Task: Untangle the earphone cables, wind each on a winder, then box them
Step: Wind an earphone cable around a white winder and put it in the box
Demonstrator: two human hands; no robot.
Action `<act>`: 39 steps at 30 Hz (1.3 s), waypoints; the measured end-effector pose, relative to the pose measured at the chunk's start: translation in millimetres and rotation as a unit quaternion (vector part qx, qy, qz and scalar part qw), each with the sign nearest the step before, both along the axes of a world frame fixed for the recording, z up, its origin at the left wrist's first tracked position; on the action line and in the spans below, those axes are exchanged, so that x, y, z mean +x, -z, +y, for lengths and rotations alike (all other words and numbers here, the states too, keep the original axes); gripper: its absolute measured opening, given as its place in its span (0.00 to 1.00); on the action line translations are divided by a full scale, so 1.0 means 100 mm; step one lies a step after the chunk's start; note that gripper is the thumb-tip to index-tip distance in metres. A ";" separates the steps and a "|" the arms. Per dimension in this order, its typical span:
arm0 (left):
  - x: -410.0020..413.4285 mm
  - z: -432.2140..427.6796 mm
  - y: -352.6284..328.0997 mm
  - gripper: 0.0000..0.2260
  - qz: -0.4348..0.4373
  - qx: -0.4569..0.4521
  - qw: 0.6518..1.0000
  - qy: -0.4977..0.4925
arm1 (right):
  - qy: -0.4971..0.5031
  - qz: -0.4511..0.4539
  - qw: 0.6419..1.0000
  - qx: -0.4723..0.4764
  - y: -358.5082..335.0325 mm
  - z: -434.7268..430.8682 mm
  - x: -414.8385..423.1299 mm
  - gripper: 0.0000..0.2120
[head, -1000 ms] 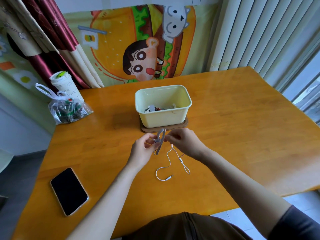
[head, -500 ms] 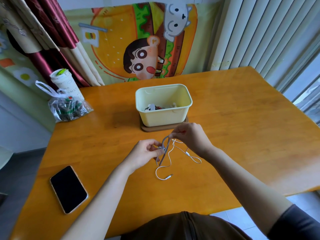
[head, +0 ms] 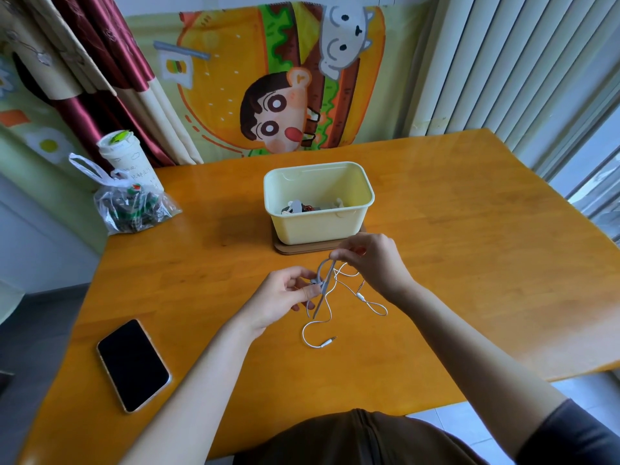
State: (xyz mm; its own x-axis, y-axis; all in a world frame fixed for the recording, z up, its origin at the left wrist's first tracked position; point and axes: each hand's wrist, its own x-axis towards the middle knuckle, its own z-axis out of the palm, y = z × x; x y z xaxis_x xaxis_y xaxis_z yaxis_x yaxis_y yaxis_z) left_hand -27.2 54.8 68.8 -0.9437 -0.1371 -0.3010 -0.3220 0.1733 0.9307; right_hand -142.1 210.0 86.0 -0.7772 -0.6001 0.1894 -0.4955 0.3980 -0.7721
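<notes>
Above a wooden desk (head: 469,263), near a pale yellow box (head: 318,226), the left hand (head: 281,297) pinches a grey winder (head: 323,283) in its fingers while the right hand (head: 369,260) pinches the white earphone cable (head: 360,296) at its top, plug end lying on the desk.

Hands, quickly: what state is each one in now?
Left hand: closed, pinching the grey winder.
Right hand: closed, pinching the white earphone cable.
</notes>
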 end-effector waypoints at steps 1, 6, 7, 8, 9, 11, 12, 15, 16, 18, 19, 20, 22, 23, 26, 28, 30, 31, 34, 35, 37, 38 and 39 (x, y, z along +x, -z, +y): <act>0.00 -0.01 0.00 0.07 -0.001 0.010 1.000 0.004 | -0.005 -0.015 1.000 -0.004 -0.02 0.00 -0.01 0.12; 0.02 -0.04 -0.06 0.09 0.008 0.071 0.996 0.047 | -0.035 -0.074 0.997 -0.012 -0.02 0.00 -0.05 0.15; 0.01 -0.03 -0.09 0.10 0.020 0.090 0.995 0.045 | -0.036 -0.087 0.995 -0.014 0.00 0.01 -0.05 0.14; 0.00 -0.02 -0.10 0.10 0.036 0.114 0.992 0.029 | -0.030 -0.105 0.994 -0.021 0.02 0.00 -0.04 0.12; -0.02 -0.01 -0.12 0.10 0.054 0.147 0.988 0.000 | -0.018 -0.124 0.991 -0.035 0.05 0.00 -0.03 0.10; -0.07 0.01 -0.13 0.10 0.096 0.227 0.966 -0.081 | 0.010 -0.161 0.984 -0.071 0.12 -0.03 0.02 0.09; -0.09 0.02 -0.13 0.09 0.112 0.264 0.951 -0.117 | 0.017 -0.174 0.981 -0.080 0.15 -0.04 0.05 0.09; -0.15 0.07 -0.15 0.07 0.121 0.318 0.921 -0.188 | 0.011 -0.188 0.979 -0.072 0.21 -0.09 0.18 0.12; -0.16 0.09 -0.14 0.06 0.119 0.329 0.914 -0.204 | 0.009 -0.188 0.980 -0.069 0.22 -0.10 0.21 0.12; -0.19 0.12 -0.12 0.05 0.116 0.353 0.898 -0.234 | 0.008 -0.188 0.980 -0.070 0.23 -0.12 0.25 0.11; -0.20 0.13 -0.12 0.05 0.115 0.365 0.890 -0.247 | 0.008 -0.188 0.980 -0.069 0.23 -0.13 0.27 0.11; -0.21 0.15 -0.10 0.05 0.116 0.374 0.883 -0.258 | 0.007 -0.189 0.980 -0.064 0.23 -0.14 0.28 0.11; -0.22 0.16 -0.07 0.04 0.120 0.386 0.873 -0.274 | -0.004 -0.199 0.979 -0.053 0.22 -0.15 0.31 0.11; -0.23 0.16 -0.05 0.03 0.122 0.384 0.872 -0.280 | -0.010 -0.203 0.978 -0.049 0.21 -0.15 0.32 0.11; -0.25 0.14 -0.01 0.03 0.119 0.330 0.888 -0.297 | -0.011 -0.187 0.982 -0.028 0.19 -0.15 0.35 0.11; -0.25 0.12 0.02 0.02 0.119 0.255 0.908 -0.309 | -0.010 -0.167 0.986 -0.010 0.19 -0.15 0.37 0.09; -0.23 0.10 0.07 0.03 0.138 0.126 0.933 -0.307 | -0.010 -0.152 0.988 0.002 0.17 -0.15 0.38 0.09; -0.22 0.09 0.12 0.04 0.152 0.035 0.945 -0.286 | -0.013 -0.138 0.990 0.012 0.15 -0.15 0.38 0.10; -0.18 0.06 0.21 0.04 0.153 -0.174 0.953 -0.194 | -0.033 -0.063 0.995 0.066 0.09 -0.12 0.34 0.10; -0.17 0.05 0.22 0.05 0.148 -0.181 0.956 -0.178 | -0.037 -0.046 0.995 0.081 0.06 -0.09 0.31 0.10; -0.14 0.01 0.24 0.05 0.133 -0.174 0.963 -0.157 | -0.045 -0.036 0.994 0.095 0.01 -0.03 0.23 0.09; -0.13 -0.01 0.25 0.04 0.124 -0.185 0.963 -0.150 | -0.052 -0.033 0.993 0.102 -0.01 -0.01 0.18 0.09; -0.10 -0.03 0.26 0.04 0.115 -0.193 0.964 -0.143 | -0.062 -0.025 0.992 0.112 -0.04 0.01 0.14 0.08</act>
State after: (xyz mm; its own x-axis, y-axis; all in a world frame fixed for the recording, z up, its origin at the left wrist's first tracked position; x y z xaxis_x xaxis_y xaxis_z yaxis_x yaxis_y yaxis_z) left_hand -37.4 52.2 43.1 -0.8864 -0.4614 0.0383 -0.2003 0.4567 0.8668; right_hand -127.6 211.3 89.7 -0.6998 -0.7143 0.0043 -0.5147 0.5000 -0.6965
